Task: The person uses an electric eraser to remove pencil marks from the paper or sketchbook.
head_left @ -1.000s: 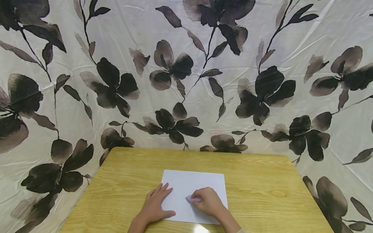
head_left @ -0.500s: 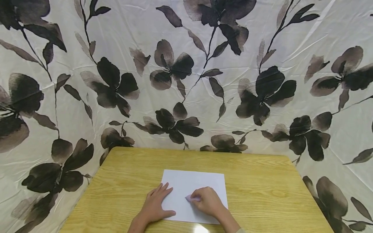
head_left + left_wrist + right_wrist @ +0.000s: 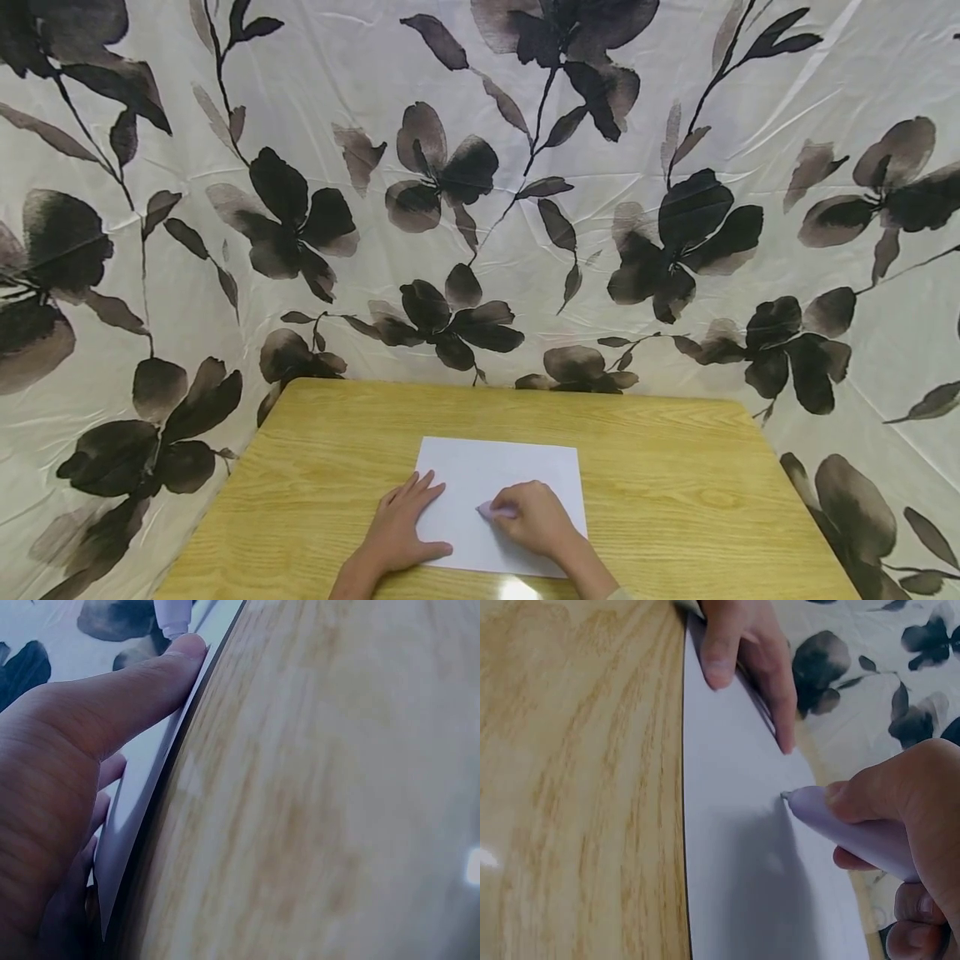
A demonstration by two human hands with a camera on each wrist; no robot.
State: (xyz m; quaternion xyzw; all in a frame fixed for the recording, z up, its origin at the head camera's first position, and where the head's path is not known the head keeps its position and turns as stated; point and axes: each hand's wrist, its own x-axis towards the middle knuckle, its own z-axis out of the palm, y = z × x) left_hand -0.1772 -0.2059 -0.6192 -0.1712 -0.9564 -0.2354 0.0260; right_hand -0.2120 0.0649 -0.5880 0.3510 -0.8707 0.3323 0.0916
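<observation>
A white sheet of paper (image 3: 457,467) lies on the table. My left hand (image 3: 397,525) rests on its left side with fingers spread and thumb near the front edge. In the left wrist view, the thumb (image 3: 142,694) lies along the paper's margin. My right hand (image 3: 536,521) grips a thick lavender pen (image 3: 855,829) with a tapered body and small grey tip. Its tip points left, right at the paper's surface near the middle. No marks show on the visible part of the sheet. The ring and little fingers of my right hand are curled beneath the pen.
The yellow wood-grain table (image 3: 675,483) extends around the paper on all sides. A white cloth (image 3: 585,283) with dark flowers hangs behind and beside it. Light reflects off the tabletop near the front edge.
</observation>
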